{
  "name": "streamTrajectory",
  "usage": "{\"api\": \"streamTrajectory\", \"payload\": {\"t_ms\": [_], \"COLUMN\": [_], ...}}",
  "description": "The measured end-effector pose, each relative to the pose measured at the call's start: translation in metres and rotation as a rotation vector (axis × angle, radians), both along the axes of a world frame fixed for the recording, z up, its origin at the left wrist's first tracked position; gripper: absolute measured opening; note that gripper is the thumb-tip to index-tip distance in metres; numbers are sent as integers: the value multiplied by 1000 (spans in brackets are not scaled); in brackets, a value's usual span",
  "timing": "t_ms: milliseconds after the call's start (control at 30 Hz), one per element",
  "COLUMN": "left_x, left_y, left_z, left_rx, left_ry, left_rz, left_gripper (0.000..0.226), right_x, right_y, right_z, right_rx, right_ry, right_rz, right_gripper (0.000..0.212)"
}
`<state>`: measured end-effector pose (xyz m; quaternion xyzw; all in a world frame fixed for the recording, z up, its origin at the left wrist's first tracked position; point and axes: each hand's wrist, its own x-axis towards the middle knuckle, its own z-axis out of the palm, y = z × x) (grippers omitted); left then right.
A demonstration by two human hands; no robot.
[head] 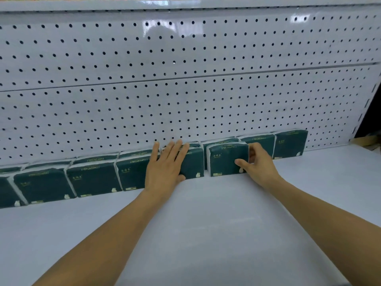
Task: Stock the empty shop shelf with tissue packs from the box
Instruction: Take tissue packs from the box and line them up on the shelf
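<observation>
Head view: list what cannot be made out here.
- Box: outside the head view.
- Leftmost tissue pack: cut off by the left edge.
- Pack under the left hand: front mostly covered by the hand.
- Small print on the pack held by the right hand: too small.

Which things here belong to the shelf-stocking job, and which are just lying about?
Job:
- tissue packs, in rows at the shelf back
- front pack, gripped by the right hand
- left hand, flat on the packs
- shelf

Just there:
- pegboard
- brown item at the far right edge, possibly the box
</observation>
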<state>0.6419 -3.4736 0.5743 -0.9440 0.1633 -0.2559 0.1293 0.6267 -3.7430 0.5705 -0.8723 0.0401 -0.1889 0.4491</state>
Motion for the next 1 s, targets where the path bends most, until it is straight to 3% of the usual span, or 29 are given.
{"api": "streamTrajectory", "payload": {"t_ms": [533,667,800,1000], "left_x": [-2,-12,-47,-157], "left_y": [0,0,2,42], "left_z": [-3,11,29,29], "left_rx": [13,-9,-101,-344], "left_ry": [-36,-25,-38,-202], "left_rz": [-3,24,45,2], "left_gripper": [88,90,88,71], "right_x": [6,-13,-58,-155], "right_y": [21,28,35,60], "right_z": [4,19,31,35], "right_rx": [-338,-483,-672,-686], "right_ry": [53,125,-28,-400], "right_rz": [-158,-246,-206,-107], "right_gripper": [38,58,70,56]}}
